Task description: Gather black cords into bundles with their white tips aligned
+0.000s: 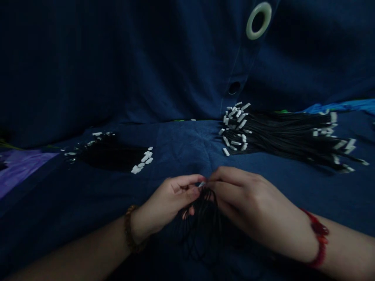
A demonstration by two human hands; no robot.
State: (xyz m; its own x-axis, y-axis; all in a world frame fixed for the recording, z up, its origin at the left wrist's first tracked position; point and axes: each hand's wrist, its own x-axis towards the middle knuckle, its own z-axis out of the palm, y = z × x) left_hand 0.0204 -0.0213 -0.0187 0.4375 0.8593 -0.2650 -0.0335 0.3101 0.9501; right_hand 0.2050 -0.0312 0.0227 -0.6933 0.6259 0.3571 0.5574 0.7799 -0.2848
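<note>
Both hands met low in the view, at about 6 o'clock from the centre. The left hand (170, 199) was closed in a pinch, thumb and forefinger pressed on a small white clip (202, 184) at the end of a black cord. The right hand (249, 203) was also closed in a pinch, its fingertips touching the same clip from the other side, so the two hands met at that point. A loose bunch of black cords (205, 222) hung down from the pinch and lay between the wrists on the dark blue cloth (181, 144).

The left wrist carried a brown bead bracelet (129, 230); the right wrist carried a red bracelet (319, 238).

At about 2 o'clock from the hands, well apart, lay a large bundle of cords with white clips (281, 132), its clip ends fanned out at both sides. At about 10 o'clock lay a smaller dark heap of cords (111, 154) with a few white clips beside it. At 12 o'clock, high on the cloth backdrop, sat a pale ring eyelet (259, 20), with a dark hole (234, 87) below it. A purple patch (17, 168) showed at 9 o'clock
</note>
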